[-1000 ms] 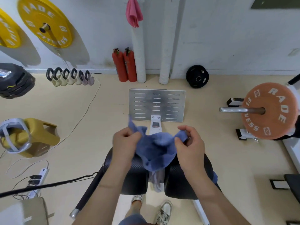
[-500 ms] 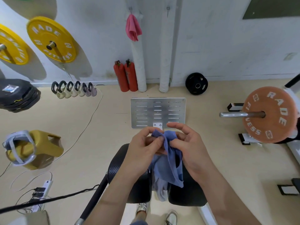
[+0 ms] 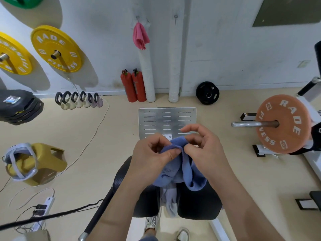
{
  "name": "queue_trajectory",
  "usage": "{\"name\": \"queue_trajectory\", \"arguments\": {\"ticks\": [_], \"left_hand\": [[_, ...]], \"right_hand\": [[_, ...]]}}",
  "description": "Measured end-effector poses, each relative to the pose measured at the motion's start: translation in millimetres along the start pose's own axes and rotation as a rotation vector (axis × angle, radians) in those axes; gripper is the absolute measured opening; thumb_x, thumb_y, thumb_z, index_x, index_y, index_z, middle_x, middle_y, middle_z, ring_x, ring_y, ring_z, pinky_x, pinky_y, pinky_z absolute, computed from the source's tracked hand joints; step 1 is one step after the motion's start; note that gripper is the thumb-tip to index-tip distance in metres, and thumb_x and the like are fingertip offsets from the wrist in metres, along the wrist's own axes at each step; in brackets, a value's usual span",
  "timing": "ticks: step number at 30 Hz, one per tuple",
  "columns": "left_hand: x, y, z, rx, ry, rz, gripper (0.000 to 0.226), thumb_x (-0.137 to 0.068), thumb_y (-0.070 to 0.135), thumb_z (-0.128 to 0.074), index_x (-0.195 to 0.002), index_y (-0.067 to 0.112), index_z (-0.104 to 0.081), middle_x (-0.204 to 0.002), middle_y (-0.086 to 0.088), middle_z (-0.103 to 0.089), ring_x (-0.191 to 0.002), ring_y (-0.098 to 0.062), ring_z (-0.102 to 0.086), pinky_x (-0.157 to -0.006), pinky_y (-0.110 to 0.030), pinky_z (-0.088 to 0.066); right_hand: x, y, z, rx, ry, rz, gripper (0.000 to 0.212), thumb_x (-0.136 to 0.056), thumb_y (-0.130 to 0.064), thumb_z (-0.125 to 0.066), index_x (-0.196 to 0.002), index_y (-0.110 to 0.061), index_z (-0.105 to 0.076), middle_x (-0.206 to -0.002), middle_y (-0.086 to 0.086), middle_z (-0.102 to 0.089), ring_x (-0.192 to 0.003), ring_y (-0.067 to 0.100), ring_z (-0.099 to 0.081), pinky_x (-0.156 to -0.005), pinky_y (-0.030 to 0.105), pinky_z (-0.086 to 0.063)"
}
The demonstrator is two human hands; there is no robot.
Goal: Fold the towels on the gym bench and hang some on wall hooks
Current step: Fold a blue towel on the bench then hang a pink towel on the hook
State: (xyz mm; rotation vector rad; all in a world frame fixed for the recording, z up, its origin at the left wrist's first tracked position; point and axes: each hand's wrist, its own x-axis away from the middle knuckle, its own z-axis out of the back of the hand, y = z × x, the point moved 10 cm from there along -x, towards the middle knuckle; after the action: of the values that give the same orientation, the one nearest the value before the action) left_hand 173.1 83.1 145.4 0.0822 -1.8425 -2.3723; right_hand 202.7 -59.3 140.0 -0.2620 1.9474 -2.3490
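Head view: 1 blue towel (image 3: 186, 173) bunched just above surface (image 3: 196, 202), top edge pinched by left grip (image 3: 152, 159) & right grip (image 3: 205, 153). 1 pale towel (image 3: 171, 200) on surface. 1 pink towel (image 3: 140, 38) on 1 of 2 wall hooks (image 3: 175, 19) beyond surface.

Held blue towel (image 3: 186, 168): plain mid-blue, small dark line motif on one fold. Hanging pink towel (image 3: 140, 37): solid pink. Under it, pale grey towel (image 3: 171, 200) against black bench pads (image 3: 196, 202) with fine weave texture. Wall weight plate (image 3: 56, 49): yellow, white lettering. Barbell plate (image 3: 283, 124): orange, white lettering. Two fire extinguishers (image 3: 133, 86): red. Slotted footplate (image 3: 166, 119): silver.
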Motion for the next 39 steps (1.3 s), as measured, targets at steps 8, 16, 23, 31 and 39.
{"name": "queue_trajectory", "arguments": {"ticks": [8, 16, 23, 31, 39], "left_hand": [[12, 17, 1, -0.050, -0.014, -0.076, 0.026, -0.069, 0.007, -0.081, -0.062, 0.031, -0.071, -0.065, 0.011, -0.067, -0.066, -0.004, -0.061, -0.063, -0.015, -0.047], [23, 37, 8, -0.285, 0.026, -0.232, 0.013, -0.079, 0.025, -0.074, -0.079, 0.037, -0.074, -0.095, 0.013, -0.058, -0.094, -0.002, -0.053, -0.080, -0.008, -0.037], [32, 48, 20, 0.046, 0.082, -0.158, 0.024, -0.076, 0.003, -0.074, -0.077, 0.027, -0.075, -0.076, 0.010, -0.074, -0.077, -0.006, -0.070, -0.072, -0.016, -0.052], [35, 57, 31, 0.115, 0.129, -0.176, 0.022, -0.078, 0.004, -0.072, -0.080, 0.026, -0.074, -0.076, 0.010, -0.075, -0.076, -0.005, -0.071, -0.070, -0.016, -0.053], [29, 51, 27, 0.095, 0.047, -0.131, 0.026, -0.080, 0.006, -0.070, -0.092, 0.028, -0.072, -0.078, 0.006, -0.074, -0.077, -0.006, -0.069, -0.073, -0.020, -0.054]], "right_hand": [[11, 14, -10, -0.011, -0.268, -0.223, 0.024, -0.086, -0.043, -0.064, -0.090, -0.021, -0.073, -0.085, 0.004, -0.072, -0.077, 0.013, -0.064, -0.068, 0.030, -0.054], [20, -12, -4, -0.156, -0.080, -0.001, 0.019, -0.086, -0.008, -0.067, -0.086, -0.026, -0.073, -0.080, -0.004, -0.076, -0.075, 0.006, -0.070, -0.065, 0.020, -0.057], [29, -37, -4, -0.106, -0.033, 0.182, 0.028, -0.084, -0.004, -0.068, -0.084, -0.031, -0.073, -0.084, -0.013, -0.076, -0.086, 0.002, -0.071, -0.078, 0.015, -0.053], [38, -51, -7, -0.109, -0.043, 0.250, 0.031, -0.085, -0.005, -0.067, -0.090, -0.034, -0.072, -0.090, -0.023, -0.073, -0.091, -0.003, -0.069, -0.081, 0.011, -0.051], [39, -59, -10, 0.061, -0.066, 0.318, 0.031, -0.087, -0.007, -0.067, -0.097, -0.036, -0.070, -0.096, -0.026, -0.071, -0.093, -0.004, -0.067, -0.086, 0.014, -0.051]]}}
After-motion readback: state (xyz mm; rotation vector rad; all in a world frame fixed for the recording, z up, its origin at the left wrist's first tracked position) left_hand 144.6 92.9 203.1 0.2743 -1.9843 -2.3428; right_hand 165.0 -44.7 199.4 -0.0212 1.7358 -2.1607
